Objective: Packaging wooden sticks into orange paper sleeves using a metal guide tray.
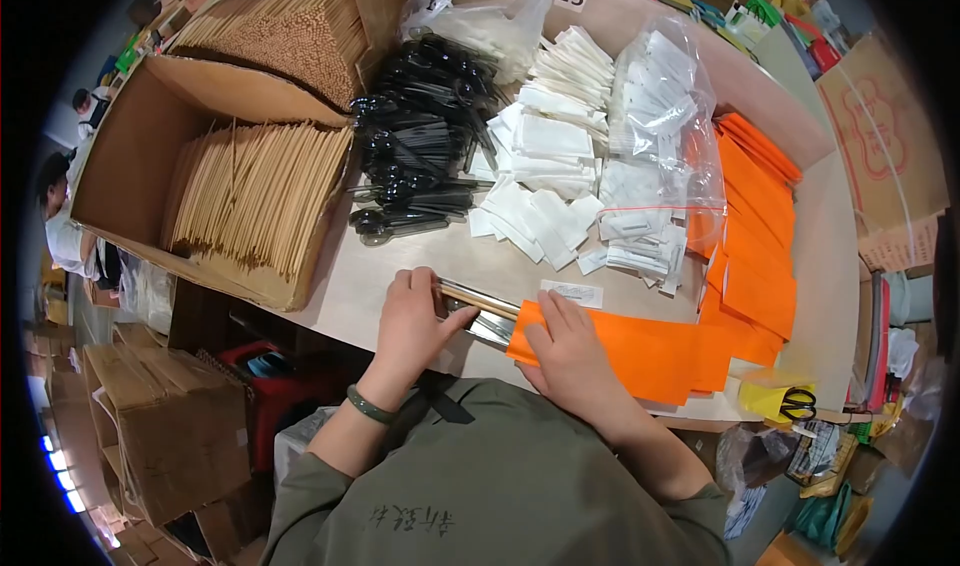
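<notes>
My left hand grips a small bundle with wooden chopsticks along its far side and a shiny, dark-and-clear piece, perhaps a wrapped spoon, beneath. The bundle's right end goes into the mouth of an orange paper sleeve. My right hand is closed on that sleeve near its open end. Just beyond the fingers lies a small white packet. More orange sleeves are piled to the right. Black plastic spoons lie heaped farther off, beside stacks of white packets.
At the left, a cardboard box holds many chopsticks, with another chopstick box behind. A clear bag of packets stands at the back. Black-handled scissors sit at the table's right front edge. Cartons are stacked at lower left.
</notes>
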Tool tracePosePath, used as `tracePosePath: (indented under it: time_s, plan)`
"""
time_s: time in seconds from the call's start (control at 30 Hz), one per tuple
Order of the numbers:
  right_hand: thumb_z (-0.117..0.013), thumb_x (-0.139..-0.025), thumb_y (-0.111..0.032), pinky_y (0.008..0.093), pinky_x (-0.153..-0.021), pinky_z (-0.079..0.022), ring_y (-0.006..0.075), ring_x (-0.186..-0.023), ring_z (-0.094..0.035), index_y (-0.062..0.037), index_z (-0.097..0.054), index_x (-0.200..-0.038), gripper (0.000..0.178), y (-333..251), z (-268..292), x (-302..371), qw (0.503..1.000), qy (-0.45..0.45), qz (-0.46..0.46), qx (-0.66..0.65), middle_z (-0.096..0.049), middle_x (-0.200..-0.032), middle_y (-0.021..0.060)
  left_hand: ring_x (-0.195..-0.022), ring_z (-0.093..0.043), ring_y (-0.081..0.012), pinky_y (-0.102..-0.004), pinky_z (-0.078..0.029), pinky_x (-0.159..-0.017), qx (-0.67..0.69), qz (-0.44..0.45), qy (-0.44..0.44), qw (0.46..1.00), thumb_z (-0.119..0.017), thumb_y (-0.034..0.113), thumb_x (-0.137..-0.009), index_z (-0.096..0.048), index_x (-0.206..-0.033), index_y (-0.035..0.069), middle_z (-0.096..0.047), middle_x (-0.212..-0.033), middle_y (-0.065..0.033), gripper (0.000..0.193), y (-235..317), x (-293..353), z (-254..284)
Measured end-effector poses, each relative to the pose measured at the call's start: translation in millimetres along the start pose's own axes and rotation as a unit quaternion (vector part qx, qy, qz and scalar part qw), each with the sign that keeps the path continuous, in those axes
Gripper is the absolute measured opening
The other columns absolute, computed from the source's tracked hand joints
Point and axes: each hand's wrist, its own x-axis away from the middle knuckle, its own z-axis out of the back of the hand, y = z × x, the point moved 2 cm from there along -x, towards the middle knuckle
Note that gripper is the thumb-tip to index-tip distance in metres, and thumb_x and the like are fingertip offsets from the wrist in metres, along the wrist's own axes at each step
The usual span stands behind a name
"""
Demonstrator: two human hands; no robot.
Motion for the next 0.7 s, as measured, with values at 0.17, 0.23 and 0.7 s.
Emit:
tracePosePath:
  time_s: [0.17, 0.23, 0.7]
  plan:
    - [-0.08, -0.072, -0.015, 0.05, -0.103, -0.045, 0.0444, -0.123, -0.052, 0.0023, -0.059, -0.103, 0.041, 3.0, -7.9, -3.2, 0.998, 0.026, 0.046, -0.035, -0.054, -0.132, 0.0274, -0.101, -0.064, -0.0279, -0.0355, -0.052, -0.088, 0.273, 0.028, -0.111, 0.955, -0.071, 0.011, -0.088, -0.055, -0.123, -0.002, -0.062, -0.111, -0.0171, 0.04, 20.7, 10.5, -30.3]
    - [-0.079, -0.072, -0.015, 0.0498, -0.102, -0.046, 0.0439, -0.122, -0.053, 0.0025, -0.059, -0.102, 0.04, 2.6, -6.9, -3.1, 0.997, 0.042, 0.056, -0.04, -0.055, -0.13, 0.0264, -0.094, -0.067, -0.0286, -0.0388, -0.054, -0.084, 0.403, 0.017, -0.222, 0.888, -0.071, 0.013, -0.087, -0.052, -0.127, -0.005, -0.064, -0.11, -0.0194, 0.048, 50.9, 20.7, -28.9]
    - [-0.083, -0.071, -0.026, 0.0465, -0.066, -0.048, 0.0329, -0.079, -0.06, -0.0042, -0.059, -0.072, 0.033, 94.2, 67.9, -2.2, 1.0, -0.014, -0.018, -0.017, -0.06, -0.09, 0.0133, -0.079, -0.063, -0.0365, -0.0401, -0.051, -0.067, -0.015, -0.215, -0.106, 0.971, -0.082, 0.019, -0.068, -0.057, -0.099, 0.006, -0.061, -0.081, -0.0139, 0.042, 30.4, 3.6, 16.8]
